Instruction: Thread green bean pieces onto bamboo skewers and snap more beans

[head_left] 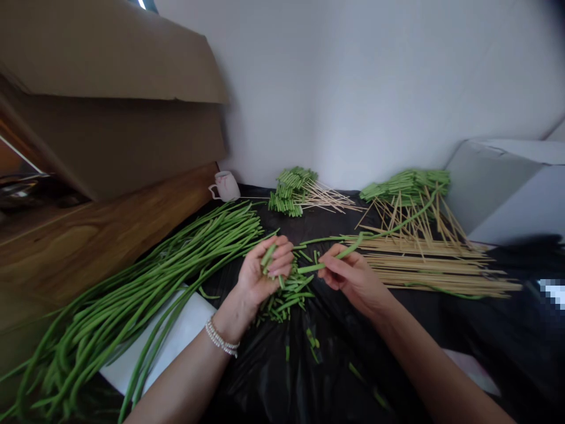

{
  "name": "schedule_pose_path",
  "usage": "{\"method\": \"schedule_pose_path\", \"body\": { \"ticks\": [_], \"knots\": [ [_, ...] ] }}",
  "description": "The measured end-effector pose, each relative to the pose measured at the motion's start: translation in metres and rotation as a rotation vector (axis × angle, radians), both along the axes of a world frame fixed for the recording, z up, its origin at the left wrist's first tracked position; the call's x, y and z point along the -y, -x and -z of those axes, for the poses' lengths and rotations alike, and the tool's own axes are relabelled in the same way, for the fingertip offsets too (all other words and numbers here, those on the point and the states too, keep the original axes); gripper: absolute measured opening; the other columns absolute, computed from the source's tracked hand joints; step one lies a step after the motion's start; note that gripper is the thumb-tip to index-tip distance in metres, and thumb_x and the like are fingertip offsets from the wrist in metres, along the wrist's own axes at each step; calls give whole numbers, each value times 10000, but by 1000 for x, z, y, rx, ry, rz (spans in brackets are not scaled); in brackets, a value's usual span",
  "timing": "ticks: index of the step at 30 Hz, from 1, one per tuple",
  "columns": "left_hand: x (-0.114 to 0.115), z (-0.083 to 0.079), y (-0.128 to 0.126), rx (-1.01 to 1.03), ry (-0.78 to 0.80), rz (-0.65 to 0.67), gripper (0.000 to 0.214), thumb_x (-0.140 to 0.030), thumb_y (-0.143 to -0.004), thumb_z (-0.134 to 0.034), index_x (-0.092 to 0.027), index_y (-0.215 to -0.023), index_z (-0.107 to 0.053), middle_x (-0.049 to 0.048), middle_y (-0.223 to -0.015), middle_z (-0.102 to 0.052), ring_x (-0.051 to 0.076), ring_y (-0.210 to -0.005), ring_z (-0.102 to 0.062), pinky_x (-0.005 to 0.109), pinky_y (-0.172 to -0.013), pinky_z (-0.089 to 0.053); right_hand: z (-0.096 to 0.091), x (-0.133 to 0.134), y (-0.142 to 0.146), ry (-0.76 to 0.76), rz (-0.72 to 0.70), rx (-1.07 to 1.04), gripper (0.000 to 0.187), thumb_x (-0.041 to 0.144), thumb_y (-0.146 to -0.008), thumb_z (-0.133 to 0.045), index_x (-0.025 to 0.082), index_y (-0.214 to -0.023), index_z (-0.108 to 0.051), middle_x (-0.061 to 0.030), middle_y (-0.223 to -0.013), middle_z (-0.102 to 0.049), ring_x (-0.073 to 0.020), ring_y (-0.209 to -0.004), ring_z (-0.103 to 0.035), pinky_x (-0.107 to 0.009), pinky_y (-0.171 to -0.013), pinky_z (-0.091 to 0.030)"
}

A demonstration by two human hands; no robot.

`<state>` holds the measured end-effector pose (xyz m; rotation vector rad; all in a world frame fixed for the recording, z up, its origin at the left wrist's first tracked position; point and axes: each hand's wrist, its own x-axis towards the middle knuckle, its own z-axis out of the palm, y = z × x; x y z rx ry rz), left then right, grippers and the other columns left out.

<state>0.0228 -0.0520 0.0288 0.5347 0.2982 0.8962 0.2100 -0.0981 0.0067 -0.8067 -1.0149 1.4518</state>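
My left hand (270, 268) is closed around several short cut pieces of green long bean (267, 255). In my right hand (346, 272), thumb and fingers pinch a long bean (312, 268) near its end. That bean bends back and trails up to the right, over the wooden skewers. Below and between the hands lies a loose heap of cut bean pieces (289, 294) on black plastic sheeting (326, 388). A large bundle of whole long beans (176, 265) spreads out left of my left hand.
Bean pieces threaded on skewers are stacked at the back centre (293, 188) and back right (410, 184). Bare wooden skewers (432, 265) lie to the right. A mug (226, 186) stands by the wall. A cardboard box (132, 129) and a white box (512, 182) flank the area.
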Motion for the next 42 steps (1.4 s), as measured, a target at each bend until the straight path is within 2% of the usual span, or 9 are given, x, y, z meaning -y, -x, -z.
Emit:
{"method": "schedule_pose_path", "body": {
  "ticks": [4,10,14,20,27,32,36,39,42],
  "knots": [
    [-8,-2,9,85,22,0,157,-151,-867,-468,-141,-712,-451,-56,-597,-347,20,-416,-308,125,-382,-237,-3,1,-3,27,-18,-5,261,401,-711,-756,186,-721,-609,18,-586,-618,-59,-490,-467,-185,-443,-293],
    [1,9,-6,-433,-268,195,203,-315,-880,-553,-123,-826,-587,-65,-560,-386,13,-386,-216,164,-378,-130,1,0,2,14,-64,38,270,411,-711,-753,179,-713,-614,54,-523,-521,-47,-450,-413,-198,-441,-271],
    [9,10,-10,-639,-478,315,320,-410,-773,-690,-96,-793,-636,-44,-580,-447,21,-425,-265,189,-393,-129,5,1,3,-35,-116,101,254,402,-750,-722,169,-714,-627,37,-552,-549,-46,-459,-403,-208,-451,-268],
    [8,7,-4,-728,-476,339,342,-424,-681,-763,-117,-765,-640,2,-667,-575,39,-461,-323,206,-413,-171,1,-1,-5,63,-49,-99,226,383,-744,-733,198,-813,-623,65,-529,-500,-46,-453,-407,-199,-444,-259],
    [7,8,-3,-704,-540,343,389,-491,-780,-652,-104,-786,-691,-37,-535,-435,50,-444,-300,215,-414,-158,-2,-1,-7,77,-25,-55,217,347,-720,-759,199,-783,-614,46,-578,-557,-47,-476,-439,-184,-446,-288],
    [7,16,-13,-629,-446,143,283,-364,-773,-697,-99,-689,-646,-19,-534,-489,38,-430,-319,200,-406,-167,-2,-1,-5,31,-15,-117,226,411,-756,-716,198,-820,-679,33,-619,-561,-49,-495,-442,-191,-446,-293],
    [-4,11,-5,-204,-169,-88,244,-248,-858,-609,-127,-660,-533,-68,-500,-383,22,-385,-258,164,-390,-207,0,1,1,-4,-10,-18,210,396,-748,-726,199,-820,-708,16,-632,-595,-56,-507,-464,-190,-447,-305],
    [-18,3,11,124,76,-187,259,-181,-945,-456,-152,-688,-455,-62,-562,-384,24,-400,-313,139,-374,-234,4,4,7,-16,-52,57,225,417,-761,-709,195,-803,-711,-6,-638,-623,-75,-520,-494,-201,-450,-328],
    [-28,2,20,254,245,-209,265,-201,-972,-398,-157,-719,-461,-45,-583,-414,40,-466,-422,130,-432,-346,9,4,9,-16,-77,119,222,409,-776,-698,200,-850,-710,-9,-669,-637,-80,-539,-506,-201,-457,-336]
  ]
}}
